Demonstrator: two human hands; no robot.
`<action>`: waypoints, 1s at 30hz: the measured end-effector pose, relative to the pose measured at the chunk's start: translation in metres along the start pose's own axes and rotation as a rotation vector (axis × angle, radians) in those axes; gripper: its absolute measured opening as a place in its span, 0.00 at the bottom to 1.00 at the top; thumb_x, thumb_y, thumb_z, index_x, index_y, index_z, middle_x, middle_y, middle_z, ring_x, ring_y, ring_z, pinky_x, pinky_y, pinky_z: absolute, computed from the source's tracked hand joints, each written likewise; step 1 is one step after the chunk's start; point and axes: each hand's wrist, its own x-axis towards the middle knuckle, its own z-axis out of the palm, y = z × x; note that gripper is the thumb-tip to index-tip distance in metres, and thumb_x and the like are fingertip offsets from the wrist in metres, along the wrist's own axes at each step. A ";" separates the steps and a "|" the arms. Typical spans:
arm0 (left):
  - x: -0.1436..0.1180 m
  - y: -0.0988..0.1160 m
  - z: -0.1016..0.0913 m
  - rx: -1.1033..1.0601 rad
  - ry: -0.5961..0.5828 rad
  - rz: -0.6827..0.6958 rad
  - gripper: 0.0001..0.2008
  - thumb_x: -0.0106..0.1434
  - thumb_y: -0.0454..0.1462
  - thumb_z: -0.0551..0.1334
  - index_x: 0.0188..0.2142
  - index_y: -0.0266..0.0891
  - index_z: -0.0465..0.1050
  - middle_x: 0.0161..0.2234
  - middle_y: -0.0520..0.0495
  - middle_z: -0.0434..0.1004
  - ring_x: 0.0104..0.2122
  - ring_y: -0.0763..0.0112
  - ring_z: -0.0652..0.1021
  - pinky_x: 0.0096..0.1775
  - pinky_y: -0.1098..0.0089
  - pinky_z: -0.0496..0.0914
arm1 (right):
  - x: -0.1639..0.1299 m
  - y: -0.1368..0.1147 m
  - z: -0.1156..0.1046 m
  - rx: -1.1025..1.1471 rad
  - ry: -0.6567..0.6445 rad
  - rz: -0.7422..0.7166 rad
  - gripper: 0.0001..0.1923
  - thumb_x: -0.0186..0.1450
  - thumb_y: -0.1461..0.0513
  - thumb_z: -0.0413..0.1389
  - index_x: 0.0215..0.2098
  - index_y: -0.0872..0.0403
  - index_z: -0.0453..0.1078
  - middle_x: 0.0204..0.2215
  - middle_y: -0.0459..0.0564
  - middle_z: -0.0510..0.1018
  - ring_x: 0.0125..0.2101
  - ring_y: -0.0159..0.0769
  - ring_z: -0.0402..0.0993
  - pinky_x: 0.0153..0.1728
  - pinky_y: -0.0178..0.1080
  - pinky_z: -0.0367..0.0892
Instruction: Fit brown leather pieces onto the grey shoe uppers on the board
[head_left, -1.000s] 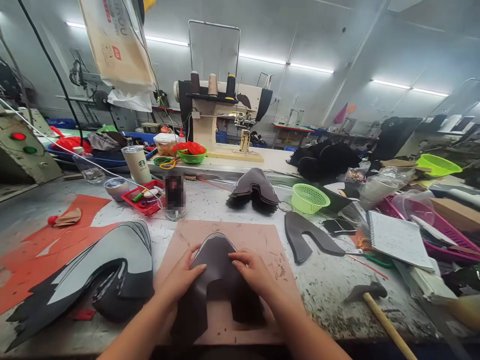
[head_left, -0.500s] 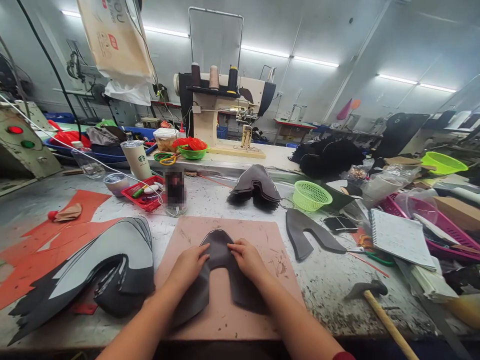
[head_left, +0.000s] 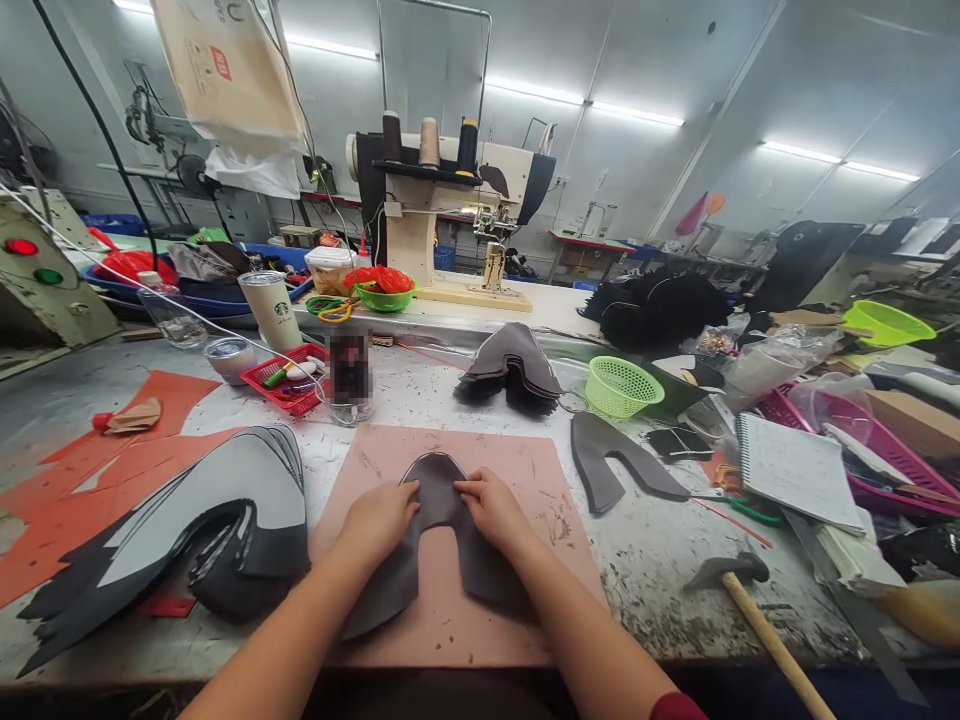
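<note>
We work at a cluttered table (head_left: 675, 560), where the pink cutting mat (head_left: 525, 470) lies in front of us with a stack of grey uppers (head_left: 187, 530) to its left and a hammer (head_left: 739, 590) to its right. The dark brown leather upper piece (head_left: 439, 500) has gone from partly lifted 1 second ago to lying flat on the mat. Our left hand (head_left: 379, 520) and right hand (head_left: 491, 510) now press its 2 sides down, fingers spread, clenching nothing.
</note>
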 end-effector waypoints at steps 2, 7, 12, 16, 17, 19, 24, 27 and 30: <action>0.007 0.008 -0.004 0.046 0.012 0.069 0.12 0.56 0.34 0.56 0.39 0.40 0.72 0.43 0.41 0.71 0.44 0.59 0.71 0.44 0.61 0.65 | 0.003 -0.002 -0.002 -0.011 -0.011 0.011 0.15 0.58 0.68 0.49 0.39 0.53 0.73 0.35 0.50 0.71 0.37 0.32 0.69 0.42 0.34 0.63; 0.025 0.030 0.010 0.106 0.022 0.227 0.17 0.59 0.35 0.54 0.49 0.42 0.64 0.53 0.43 0.62 0.51 0.60 0.64 0.46 0.63 0.65 | -0.012 -0.003 -0.016 0.057 -0.046 0.071 0.15 0.55 0.68 0.52 0.40 0.56 0.72 0.37 0.51 0.73 0.40 0.35 0.69 0.44 0.36 0.62; 0.024 0.037 0.027 0.165 0.046 0.238 0.20 0.61 0.38 0.52 0.53 0.37 0.60 0.55 0.38 0.59 0.54 0.54 0.59 0.50 0.59 0.61 | -0.069 0.011 -0.027 0.238 -0.050 0.214 0.10 0.52 0.66 0.54 0.33 0.54 0.72 0.31 0.48 0.77 0.34 0.36 0.71 0.38 0.39 0.66; 0.022 0.040 0.027 0.184 0.053 0.239 0.25 0.60 0.43 0.53 0.54 0.33 0.58 0.56 0.35 0.57 0.55 0.51 0.58 0.52 0.58 0.57 | -0.103 0.018 -0.029 0.260 0.031 0.276 0.07 0.52 0.65 0.53 0.30 0.54 0.72 0.27 0.48 0.77 0.29 0.36 0.72 0.34 0.39 0.68; 0.022 0.041 0.027 0.187 0.052 0.237 0.26 0.60 0.44 0.54 0.55 0.32 0.57 0.56 0.34 0.56 0.55 0.51 0.58 0.53 0.58 0.56 | -0.106 0.018 -0.029 0.244 0.050 0.275 0.07 0.53 0.65 0.53 0.29 0.54 0.72 0.27 0.48 0.77 0.29 0.36 0.72 0.34 0.39 0.68; 0.021 0.043 0.027 0.189 0.046 0.232 0.29 0.59 0.46 0.54 0.55 0.30 0.56 0.56 0.33 0.55 0.55 0.49 0.57 0.53 0.58 0.55 | -0.109 0.018 -0.030 0.195 0.075 0.258 0.07 0.53 0.65 0.53 0.29 0.54 0.72 0.28 0.49 0.77 0.31 0.36 0.73 0.35 0.39 0.67; 0.022 0.047 0.027 0.216 0.005 0.224 0.38 0.55 0.54 0.54 0.57 0.29 0.52 0.57 0.32 0.52 0.57 0.49 0.54 0.54 0.59 0.52 | -0.109 0.016 -0.033 0.082 0.071 0.237 0.06 0.54 0.66 0.54 0.29 0.54 0.73 0.28 0.48 0.77 0.32 0.35 0.72 0.36 0.37 0.66; 0.021 0.050 0.027 0.250 -0.038 0.219 0.46 0.49 0.60 0.54 0.57 0.28 0.50 0.58 0.31 0.49 0.57 0.48 0.52 0.54 0.59 0.51 | -0.110 0.011 -0.033 -0.043 0.046 0.217 0.07 0.55 0.66 0.53 0.29 0.53 0.72 0.29 0.48 0.76 0.32 0.34 0.72 0.36 0.36 0.66; 0.020 0.051 0.024 0.298 -0.087 0.222 0.54 0.41 0.64 0.55 0.58 0.28 0.48 0.59 0.29 0.46 0.57 0.46 0.51 0.53 0.58 0.51 | -0.114 0.004 -0.030 -0.282 0.027 0.093 0.13 0.57 0.68 0.50 0.37 0.52 0.71 0.40 0.52 0.74 0.41 0.38 0.69 0.41 0.40 0.64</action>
